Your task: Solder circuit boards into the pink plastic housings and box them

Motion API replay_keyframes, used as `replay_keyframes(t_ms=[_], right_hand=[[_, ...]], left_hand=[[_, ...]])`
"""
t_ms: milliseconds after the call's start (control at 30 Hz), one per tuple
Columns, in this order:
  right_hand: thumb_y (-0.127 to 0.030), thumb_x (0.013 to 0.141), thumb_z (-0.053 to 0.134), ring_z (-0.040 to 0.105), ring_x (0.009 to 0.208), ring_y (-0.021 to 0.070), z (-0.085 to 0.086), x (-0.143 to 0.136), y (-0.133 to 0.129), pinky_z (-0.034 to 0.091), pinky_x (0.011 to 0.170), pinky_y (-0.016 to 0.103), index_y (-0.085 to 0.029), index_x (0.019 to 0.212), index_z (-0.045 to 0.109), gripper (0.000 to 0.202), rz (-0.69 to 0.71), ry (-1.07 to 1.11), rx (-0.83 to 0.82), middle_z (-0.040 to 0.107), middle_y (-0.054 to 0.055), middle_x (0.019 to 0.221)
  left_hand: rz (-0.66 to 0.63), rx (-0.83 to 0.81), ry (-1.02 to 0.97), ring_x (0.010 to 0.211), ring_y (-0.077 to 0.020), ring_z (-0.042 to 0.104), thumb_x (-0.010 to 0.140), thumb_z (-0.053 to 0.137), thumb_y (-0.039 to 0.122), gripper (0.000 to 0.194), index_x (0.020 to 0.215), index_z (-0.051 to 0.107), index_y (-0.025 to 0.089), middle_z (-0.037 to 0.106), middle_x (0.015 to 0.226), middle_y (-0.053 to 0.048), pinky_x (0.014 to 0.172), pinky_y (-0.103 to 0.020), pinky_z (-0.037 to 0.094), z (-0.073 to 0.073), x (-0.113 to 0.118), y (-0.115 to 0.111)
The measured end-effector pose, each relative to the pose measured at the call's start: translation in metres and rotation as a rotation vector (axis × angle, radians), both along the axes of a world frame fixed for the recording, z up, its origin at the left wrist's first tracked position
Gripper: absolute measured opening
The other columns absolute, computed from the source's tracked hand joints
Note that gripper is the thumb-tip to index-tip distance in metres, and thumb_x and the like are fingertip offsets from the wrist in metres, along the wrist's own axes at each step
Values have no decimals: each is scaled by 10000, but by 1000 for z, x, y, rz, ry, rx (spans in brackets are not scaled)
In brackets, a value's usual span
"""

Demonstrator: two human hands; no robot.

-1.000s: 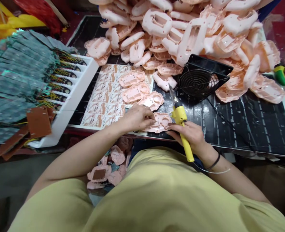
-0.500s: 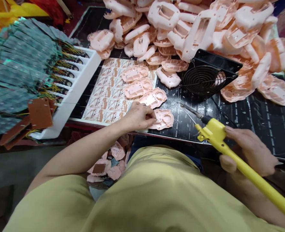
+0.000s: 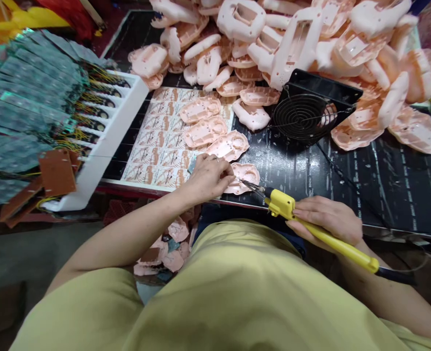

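Note:
In my right hand (image 3: 328, 219) is a yellow soldering iron (image 3: 283, 204), its metal tip pointing left over a pink plastic shell half (image 3: 250, 173) near the bench's front edge. My left hand (image 3: 210, 178) rests at the left side of that shell, thumb and fingers pinched together close to the iron's tip. Whatever sits between those fingers is too small to make out. A small greenish piece shows behind the left hand. Three similar shell halves, the closest one (image 3: 230, 145) among them, lie in a row beyond it.
A black fan (image 3: 303, 117) stands behind the iron, its cord running right. Pink shells (image 3: 240, 19) are heaped at the back. To the left, a white foam tray (image 3: 123, 124) holds wired green circuit boards (image 3: 36, 73). A printed sheet (image 3: 153, 131) lies under the shells.
My right hand has brought the soldering iron left, from over the black bench to the shell beside my left hand. The left hand stays pinched at nearly the same spot.

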State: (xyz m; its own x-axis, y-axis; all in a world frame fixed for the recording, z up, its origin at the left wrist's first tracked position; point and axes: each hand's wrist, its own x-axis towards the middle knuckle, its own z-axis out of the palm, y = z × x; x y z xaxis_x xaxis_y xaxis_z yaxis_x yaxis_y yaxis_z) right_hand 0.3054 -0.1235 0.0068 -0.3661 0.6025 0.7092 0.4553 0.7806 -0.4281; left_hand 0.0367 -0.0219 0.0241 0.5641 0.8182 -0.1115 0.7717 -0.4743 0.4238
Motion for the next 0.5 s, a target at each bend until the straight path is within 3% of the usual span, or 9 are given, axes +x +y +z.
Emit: replay_keyframes(t_ms=[333, 500], right_hand=[[-171, 768, 753, 697, 649, 128, 6, 3, 7, 607, 623, 220, -219, 902, 639, 182, 51, -77, -9, 720, -1, 726], [-212, 765, 756, 701, 652, 141, 10, 14, 4, 599, 597, 236, -240, 885, 642, 168, -71, -76, -63, 730, -2, 751]], left_hand=[[-17, 137, 5, 861, -243, 552, 852, 534, 228, 123, 795, 621, 162, 680, 813, -58, 925, -462, 322, -8, 0, -5], [-28, 152, -14, 846, -236, 555, 843, 537, 207, 105, 788, 617, 167, 679, 799, -49, 930, -466, 322, -10, -1, -6]])
